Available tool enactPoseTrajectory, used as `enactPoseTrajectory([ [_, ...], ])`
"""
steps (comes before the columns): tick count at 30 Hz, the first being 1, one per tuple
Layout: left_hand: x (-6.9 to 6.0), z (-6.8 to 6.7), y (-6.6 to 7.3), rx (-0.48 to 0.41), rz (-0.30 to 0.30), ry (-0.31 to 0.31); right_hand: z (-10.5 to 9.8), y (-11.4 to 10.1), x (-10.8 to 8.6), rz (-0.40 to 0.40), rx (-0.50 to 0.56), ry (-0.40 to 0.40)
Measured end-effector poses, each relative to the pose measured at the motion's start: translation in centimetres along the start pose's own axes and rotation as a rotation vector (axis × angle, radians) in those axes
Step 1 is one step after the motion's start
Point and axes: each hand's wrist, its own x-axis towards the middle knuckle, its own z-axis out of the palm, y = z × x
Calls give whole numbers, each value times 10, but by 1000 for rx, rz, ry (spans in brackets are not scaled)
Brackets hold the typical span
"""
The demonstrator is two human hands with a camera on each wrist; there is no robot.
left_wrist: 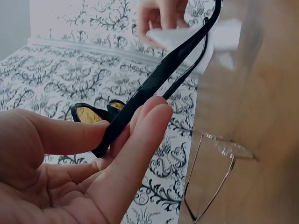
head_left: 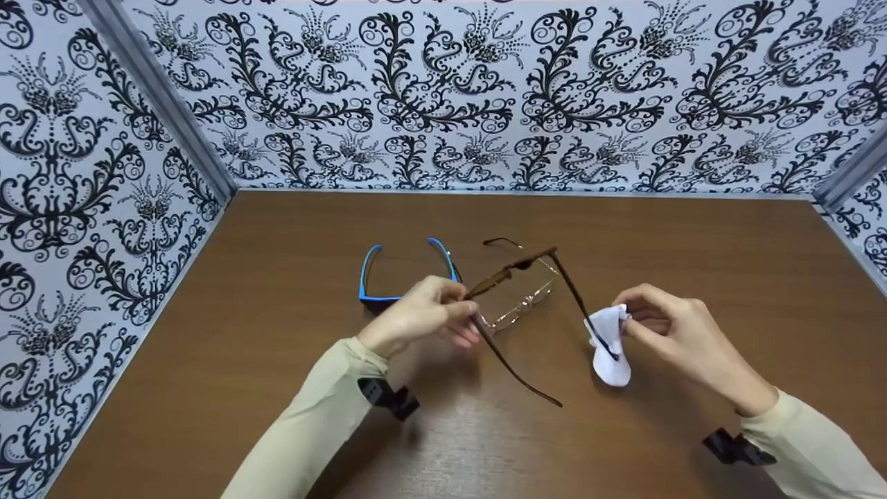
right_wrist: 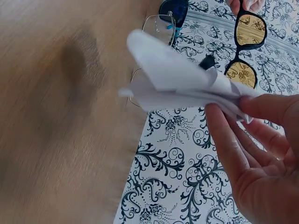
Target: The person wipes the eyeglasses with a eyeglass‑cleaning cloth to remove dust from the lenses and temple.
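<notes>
Dark-framed glasses with yellow lenses [right_wrist: 250,31] are held above the table by my left hand [head_left: 431,313], whose thumb and fingers pinch the frame near one hinge. Both temples of the glasses point toward me, unfolded. My right hand [head_left: 682,339] pinches a folded white cloth [head_left: 610,346] between thumb and fingers. In the head view the far temple's tip overlaps the cloth; whether they touch I cannot tell. The left wrist view shows the thumb and fingers on the black temple [left_wrist: 149,86].
Blue-and-black sunglasses [head_left: 362,285] lie on the brown table [head_left: 291,242], partly behind my left hand. Beside them lie thin metal-framed glasses [head_left: 516,315], below the held pair. Patterned black-and-white panels [head_left: 443,90] stand around the table's back and sides.
</notes>
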Motion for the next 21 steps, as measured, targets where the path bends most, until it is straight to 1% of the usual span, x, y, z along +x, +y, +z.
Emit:
enactPoseTrajectory([
  [5,-2,-11,2,0,-2,38,-3,-2,-4,-46,2,-56],
  [9,-3,-16,-1,-4,-7,45,-4,-2,-4,-45,18,-89],
  [12,-5,-16,-1,-5,-12,28,-1,-1,-2,-15,26,-91],
  [14,-6,-14,-2,-1,-14,15,2,0,0,14,35,-78],
  [18,-7,-8,-4,19,-10,-14,8,1,8,86,72,-42],
  [21,-7,-2,-6,42,-4,-39,10,0,15,126,93,-25],
])
